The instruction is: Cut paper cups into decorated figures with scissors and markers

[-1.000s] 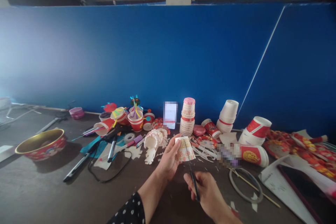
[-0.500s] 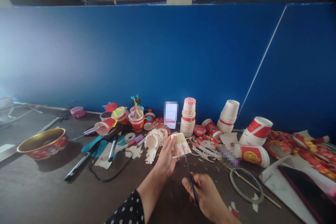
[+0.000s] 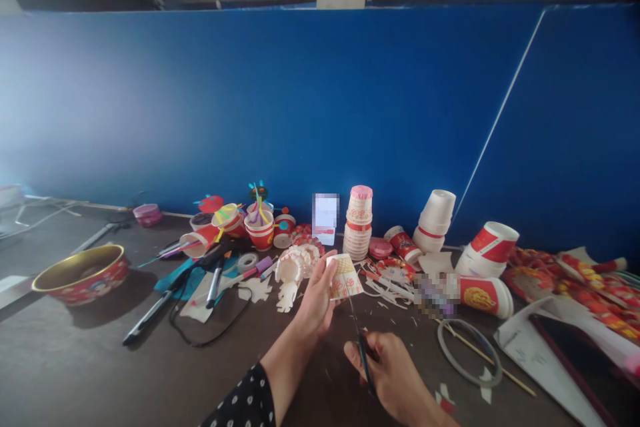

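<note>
Between the thumb and fingers of my left hand [image 3: 316,297] is a patterned paper cup piece [image 3: 345,277], white with gold and pink-red print. My right hand [image 3: 393,370] is closed round the dark handles of a pair of scissors [image 3: 364,350]. The blades point up and away, and their tips reach the lower edge of the paper piece. Whether they bite into it is hard to see. Beyond the left hand lie cut white paper cup pieces [image 3: 291,267] with fringed edges. Small paper scraps are scattered on the dark table near the scissors.
A stack of paper cups [image 3: 358,227] stands behind my hands, beside a pixelated phone-like screen [image 3: 326,217]. To the left are a red-and-gold bowl [image 3: 83,277], a glue gun [image 3: 165,303] and decorated cups [image 3: 260,232]. A tape ring [image 3: 470,353], a stick and a dark phone [image 3: 583,360] lie right.
The scissors and my right hand have shifted very slightly left. The paper piece has turned or moved a little in my left hand.
</note>
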{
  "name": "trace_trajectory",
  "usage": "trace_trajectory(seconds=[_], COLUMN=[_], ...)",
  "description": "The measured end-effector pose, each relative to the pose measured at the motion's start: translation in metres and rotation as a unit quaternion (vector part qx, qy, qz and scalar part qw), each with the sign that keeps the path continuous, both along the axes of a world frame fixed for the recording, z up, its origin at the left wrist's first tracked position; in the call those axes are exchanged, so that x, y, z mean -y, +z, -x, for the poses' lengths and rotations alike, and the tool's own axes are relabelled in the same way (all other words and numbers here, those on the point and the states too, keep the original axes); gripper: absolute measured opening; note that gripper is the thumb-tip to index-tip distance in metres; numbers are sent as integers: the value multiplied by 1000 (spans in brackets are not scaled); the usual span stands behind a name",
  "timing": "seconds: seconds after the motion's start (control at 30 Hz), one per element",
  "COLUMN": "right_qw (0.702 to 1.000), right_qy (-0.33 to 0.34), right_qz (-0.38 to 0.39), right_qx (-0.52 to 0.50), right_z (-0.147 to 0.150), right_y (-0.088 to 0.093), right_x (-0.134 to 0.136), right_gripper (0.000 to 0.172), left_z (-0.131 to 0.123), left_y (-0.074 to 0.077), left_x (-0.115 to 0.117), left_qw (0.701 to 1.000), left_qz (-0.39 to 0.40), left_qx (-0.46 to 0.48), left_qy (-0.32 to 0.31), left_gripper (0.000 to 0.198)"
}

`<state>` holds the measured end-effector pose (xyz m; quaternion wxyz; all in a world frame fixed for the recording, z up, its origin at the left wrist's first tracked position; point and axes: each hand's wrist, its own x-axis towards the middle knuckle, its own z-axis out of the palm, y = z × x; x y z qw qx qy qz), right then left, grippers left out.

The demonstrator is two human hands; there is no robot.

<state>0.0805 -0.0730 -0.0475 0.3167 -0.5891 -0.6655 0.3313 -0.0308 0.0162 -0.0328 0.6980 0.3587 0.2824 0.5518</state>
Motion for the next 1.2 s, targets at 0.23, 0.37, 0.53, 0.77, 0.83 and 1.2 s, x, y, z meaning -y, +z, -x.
trace_trajectory(seconds=[0.23, 0.37, 0.53, 0.77, 0.83, 1.2], right_qw=[1000, 1000, 1000, 1000, 1000, 1000], right_qy=[0, -3, -5, 0, -3, -3], right_qz=[9, 9, 11, 3, 3, 1], right_qx=[-2, -11, -21, -12, -9, -10], right_z=[-1, -1, -1, -1, -1, -1], right_y=[0, -2, -3, -4, -5, -5], right_x=[0, -2, -1, 0, -1, -1], right_gripper=[43, 42, 43, 44, 44, 46], left_z=[-3, -3, -3, -5, -5, -5], left_y=[1, 1, 1, 3, 3, 4], left_x=[3, 4, 4, 5, 5, 6], left_qw=[1000, 1000, 1000, 1000, 1000, 1000], left_qz=[-3, 0, 0, 4, 5, 3], left_qx=[13, 14, 1, -12, -15, -21], left_qy=[-7, -11, -12, 5, 8, 9], left_gripper=[45, 44, 41, 39, 40, 39])
